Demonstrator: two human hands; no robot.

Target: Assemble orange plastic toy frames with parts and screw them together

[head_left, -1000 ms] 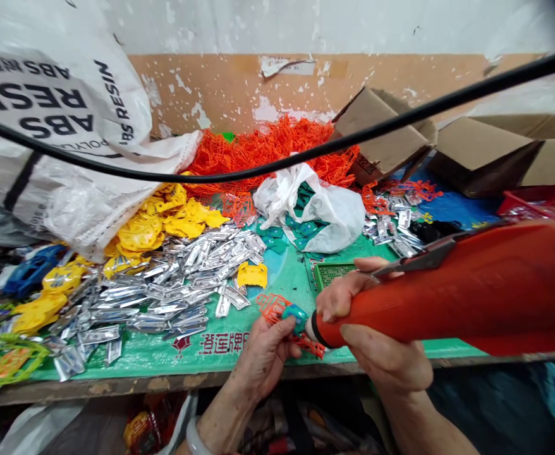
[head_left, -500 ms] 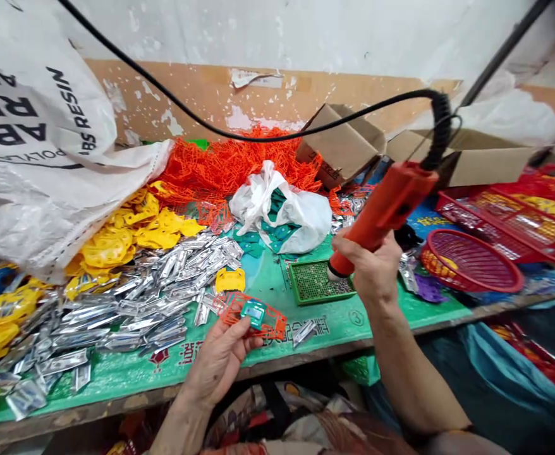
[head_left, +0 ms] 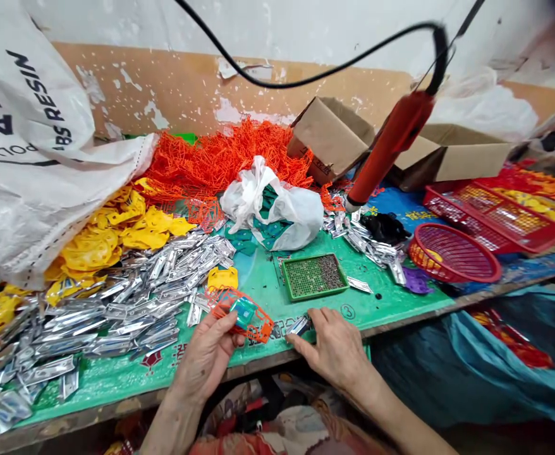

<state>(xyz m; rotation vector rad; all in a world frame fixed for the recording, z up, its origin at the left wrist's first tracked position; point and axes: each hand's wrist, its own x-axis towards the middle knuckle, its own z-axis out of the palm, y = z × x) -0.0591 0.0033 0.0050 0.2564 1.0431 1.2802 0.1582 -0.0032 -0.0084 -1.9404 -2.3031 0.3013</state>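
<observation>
My left hand (head_left: 207, 354) pinches an orange plastic lattice frame (head_left: 262, 328) with a teal plastic piece (head_left: 243, 311) on it, just above the table's front edge. Thumb and fingers of my right hand (head_left: 337, 344) close on a small silver metal plate (head_left: 298, 325) at the green tabletop. Behind that hand, a green perforated tray (head_left: 301, 294) holds many small metal screws. A red electric screwdriver (head_left: 386, 151) hangs tilted from a black cable, out of both hands. Close behind the left hand's frame lies a yellow plastic part (head_left: 223, 278).
Silver metal plates (head_left: 135, 316) and yellow parts (head_left: 97, 246) are heaped at left beside a white sack (head_left: 31, 164). Orange lattice pieces (head_left: 220, 158) pile up behind a white plastic bag (head_left: 296, 218). Cardboard boxes (head_left: 329, 136) and red baskets (head_left: 452, 253) stand at right.
My right hand has let go of the screwdriver, which now hangs farther back, and has come down to the silver plate. My left hand still holds the orange frame.
</observation>
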